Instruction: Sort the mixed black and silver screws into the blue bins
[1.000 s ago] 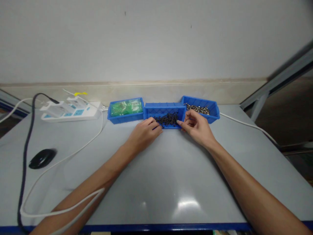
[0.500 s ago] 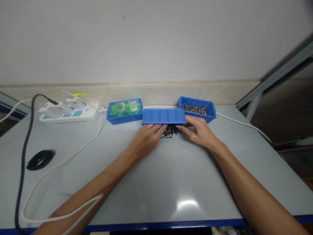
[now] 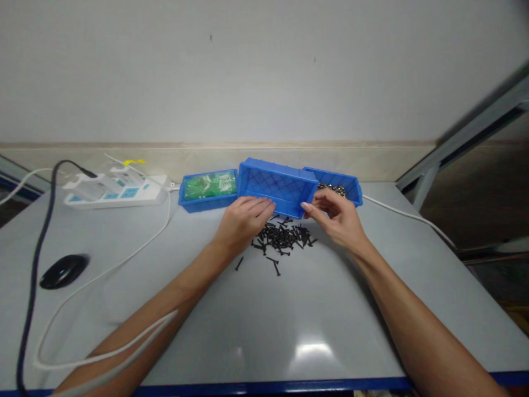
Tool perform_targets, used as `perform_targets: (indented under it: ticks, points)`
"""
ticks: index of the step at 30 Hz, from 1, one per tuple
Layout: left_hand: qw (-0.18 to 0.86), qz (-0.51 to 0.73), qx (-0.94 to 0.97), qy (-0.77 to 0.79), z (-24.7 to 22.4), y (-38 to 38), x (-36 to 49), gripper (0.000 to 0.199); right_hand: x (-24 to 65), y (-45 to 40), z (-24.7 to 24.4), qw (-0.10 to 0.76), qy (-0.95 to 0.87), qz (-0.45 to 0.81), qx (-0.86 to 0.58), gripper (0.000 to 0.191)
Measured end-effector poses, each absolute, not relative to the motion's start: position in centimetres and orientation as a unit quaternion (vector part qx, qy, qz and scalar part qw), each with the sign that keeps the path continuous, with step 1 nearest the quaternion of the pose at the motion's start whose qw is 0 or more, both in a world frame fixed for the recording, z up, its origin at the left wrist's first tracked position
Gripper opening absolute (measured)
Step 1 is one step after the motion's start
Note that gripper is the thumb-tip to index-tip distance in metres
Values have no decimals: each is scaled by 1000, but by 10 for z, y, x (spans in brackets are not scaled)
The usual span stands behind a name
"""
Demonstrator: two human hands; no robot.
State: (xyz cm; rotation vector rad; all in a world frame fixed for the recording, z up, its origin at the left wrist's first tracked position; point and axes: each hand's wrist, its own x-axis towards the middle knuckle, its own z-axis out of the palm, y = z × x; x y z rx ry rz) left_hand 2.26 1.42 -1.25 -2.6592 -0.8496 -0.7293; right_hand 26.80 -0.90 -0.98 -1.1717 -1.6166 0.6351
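Observation:
Both hands hold a blue plastic bin, tipped so its bare inside faces me. My left hand is closed on its lower left side, fingers over the near rim. My right hand grips the lower right corner, thumb on the rim and the other fingers behind it. Just in front of the bin, a loose pile of black screws lies on the grey table, with a few strays nearer me. Behind my right hand stands another blue bin with shiny metal parts; its front is partly hidden.
Left of the held bin, a blue bin contains green items in clear bags. A white power strip with plugged adapters lies farther left. A black mouse rests on the table. A white cable loops across my left forearm.
The bin was upside down over the screws. It has turned up so its inside shows, and the screws now lie spread out in view on the table.

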Motion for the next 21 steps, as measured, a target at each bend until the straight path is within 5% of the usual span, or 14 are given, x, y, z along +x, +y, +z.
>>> perform_targets:
  ticks: [4,8,14,21]
  points:
    - [88,-246,-905,-335,-9,23,24,35,285,-9,0,495,-656,73,-565,22]
    - [75,-220,-901,-365,-9,27,31,39,318,-3,-8,385,-672,-119,-621,36]
    - [61,-201,-889,-407,-9,41,44,40,345,10,-33,309,-708,-88,-628,39]
    - [-23,-159,-904,-395,5,43,44,33,350,18,-41,361,-729,-39,-581,28]
